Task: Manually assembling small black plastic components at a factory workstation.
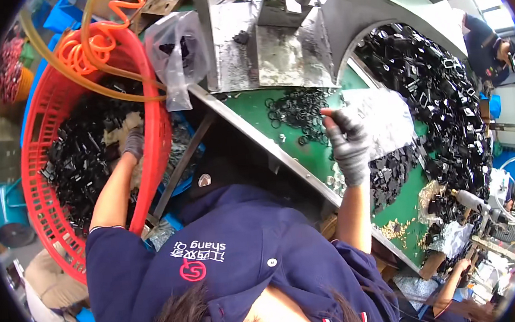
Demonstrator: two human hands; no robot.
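My left hand (134, 143), in a grey knit glove, reaches down into a red plastic basket (156, 117) heaped with small black parts (79, 157). It is beside a crumpled beige piece (121, 132) among the parts; its fingers are hidden, so I cannot tell what they do. My right hand (350, 144), in a grey glove with bare fingertips, is held over the green tabletop (253, 108). Its fingers are curled in, and whatever they may hold is too small to make out. Near it lie black rings (302, 112) and a clear plastic bag (381, 121).
A metal rail (281, 156) edges the table. A metal press bed (294, 55) stands at its far side, with a large pile of black parts (426, 81) to the right. An orange coiled hose (88, 50) hangs over the basket. Co-workers (484, 49) are at the right.
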